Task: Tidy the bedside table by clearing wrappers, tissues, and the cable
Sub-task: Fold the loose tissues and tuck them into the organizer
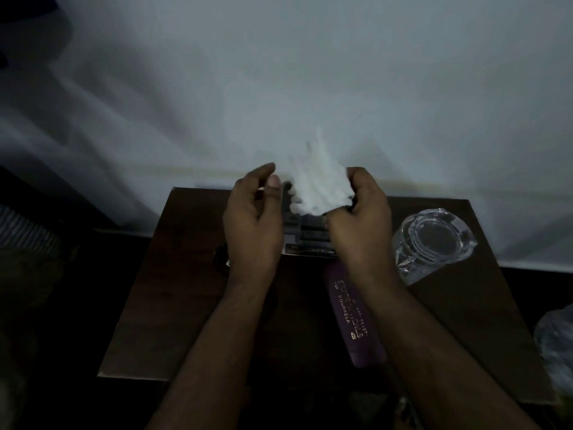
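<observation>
Dim light, my feed looks straight down over the bedside table [173,321], dark wood top, and I take it as my reference for everything else.

Nearest the table's front edge: both bare forearms come in from below and cross the tabletop. Between them a purple tube [353,318] lies flat on the wood, running roughly front to back, gold lettering along it, with "ROURKELA" legible.

Mid-table, toward the right edge: a clear glass piece [434,240], heavy and faceted, rests on the top. I cannot tell whether it is an ashtray or a jar. Off the table's right side, a crumpled pale plastic bag [555,346] shows at the frame edge.

Mid-table centre, under the hands: a grey flat device [305,231] lies on the wood, partly covered. A small dark object [221,257] sits by the left wrist, too dark to identify.

Above the back part of the table: right hand [356,221] has fingers curled round the lower end of a white tissue [319,184], which stands up blurred between the two hands, lifted clear of the tabletop. Left hand [251,221] is just beside the tissue, thumb and fingers loosely curved toward it, holding nothing that I can see.

Beyond the table's back edge: a pale wall [279,72].
</observation>
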`<state>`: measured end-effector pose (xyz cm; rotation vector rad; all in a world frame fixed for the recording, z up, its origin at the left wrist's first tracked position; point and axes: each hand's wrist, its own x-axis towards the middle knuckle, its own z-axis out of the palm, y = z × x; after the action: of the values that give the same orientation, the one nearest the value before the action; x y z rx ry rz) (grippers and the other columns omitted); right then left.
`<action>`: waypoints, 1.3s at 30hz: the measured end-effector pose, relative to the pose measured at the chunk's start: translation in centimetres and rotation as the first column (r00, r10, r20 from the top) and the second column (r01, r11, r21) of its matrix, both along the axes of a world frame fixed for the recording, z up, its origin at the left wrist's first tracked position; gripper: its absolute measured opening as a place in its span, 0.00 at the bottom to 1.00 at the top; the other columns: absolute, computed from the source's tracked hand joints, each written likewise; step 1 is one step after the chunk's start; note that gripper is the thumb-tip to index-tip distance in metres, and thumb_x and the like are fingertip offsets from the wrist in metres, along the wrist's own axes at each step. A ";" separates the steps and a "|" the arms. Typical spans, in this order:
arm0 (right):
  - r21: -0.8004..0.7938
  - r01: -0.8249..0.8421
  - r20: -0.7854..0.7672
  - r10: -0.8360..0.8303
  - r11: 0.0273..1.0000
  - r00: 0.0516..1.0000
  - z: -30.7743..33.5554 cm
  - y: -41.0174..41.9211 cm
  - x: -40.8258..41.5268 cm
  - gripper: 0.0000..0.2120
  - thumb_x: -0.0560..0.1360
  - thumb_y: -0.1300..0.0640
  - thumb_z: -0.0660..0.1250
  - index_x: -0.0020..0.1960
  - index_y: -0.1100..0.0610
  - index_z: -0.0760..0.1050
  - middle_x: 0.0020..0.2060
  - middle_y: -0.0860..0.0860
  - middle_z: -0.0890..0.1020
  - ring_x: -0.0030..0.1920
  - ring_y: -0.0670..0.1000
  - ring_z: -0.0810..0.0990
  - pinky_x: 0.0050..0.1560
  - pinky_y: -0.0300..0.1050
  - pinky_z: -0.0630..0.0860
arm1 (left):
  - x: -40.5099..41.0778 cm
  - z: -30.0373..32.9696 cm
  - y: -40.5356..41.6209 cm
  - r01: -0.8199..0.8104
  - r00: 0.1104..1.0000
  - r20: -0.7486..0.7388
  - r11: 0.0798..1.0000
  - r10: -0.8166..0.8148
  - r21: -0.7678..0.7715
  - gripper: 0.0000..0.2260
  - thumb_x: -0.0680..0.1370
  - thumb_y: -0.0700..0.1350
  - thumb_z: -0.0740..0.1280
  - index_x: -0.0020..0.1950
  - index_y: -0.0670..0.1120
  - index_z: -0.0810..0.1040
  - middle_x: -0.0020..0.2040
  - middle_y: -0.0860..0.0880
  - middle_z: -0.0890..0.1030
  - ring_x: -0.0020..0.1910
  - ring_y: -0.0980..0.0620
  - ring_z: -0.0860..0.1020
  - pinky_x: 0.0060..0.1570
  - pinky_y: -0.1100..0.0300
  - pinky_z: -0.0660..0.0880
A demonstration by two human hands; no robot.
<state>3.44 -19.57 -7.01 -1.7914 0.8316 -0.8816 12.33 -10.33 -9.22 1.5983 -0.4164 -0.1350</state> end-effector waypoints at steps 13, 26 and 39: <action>0.084 0.074 -0.093 -0.067 0.994 0.993 -0.1 1.8 1.0 0.16 0.80 0.48 0.67 0.61 0.58 0.79 0.41 0.42 0.80 0.49 0.45 0.82 0.49 0.41 0.78 | -0.9 2.3 0.0 0.105 0.959 -0.250 0.986 -0.134 -0.128 0.39 0.81 0.65 0.40 0.53 0.44 0.86 0.47 0.46 0.88 0.51 0.49 0.85 0.61 0.52 0.78; -0.272 -0.013 -0.304 -0.073 0.962 0.950 0.7 2.1 -0.1 0.17 0.82 0.48 0.64 0.63 0.58 0.77 0.44 0.53 0.84 0.46 0.58 0.84 0.40 0.44 0.71 | -1.1 1.5 0.2 0.117 0.991 -0.074 0.991 -0.112 0.067 0.24 0.84 0.60 0.54 0.58 0.47 0.85 0.50 0.52 0.88 0.53 0.57 0.85 0.59 0.53 0.80; -0.339 -0.166 -0.457 -0.008 0.926 0.889 0.7 2.4 0.2 0.27 0.81 0.51 0.62 0.78 0.57 0.64 0.47 0.58 0.85 0.47 0.61 0.83 0.45 0.53 0.77 | 0.0 -1.2 -0.1 0.101 0.970 0.168 0.916 -0.178 0.387 0.12 0.77 0.50 0.63 0.57 0.55 0.84 0.49 0.55 0.86 0.50 0.45 0.83 0.53 0.39 0.79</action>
<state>3.65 -17.14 -6.30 -2.4070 0.9123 -0.5941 12.37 -10.45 -10.39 1.9701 -0.6952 -0.1717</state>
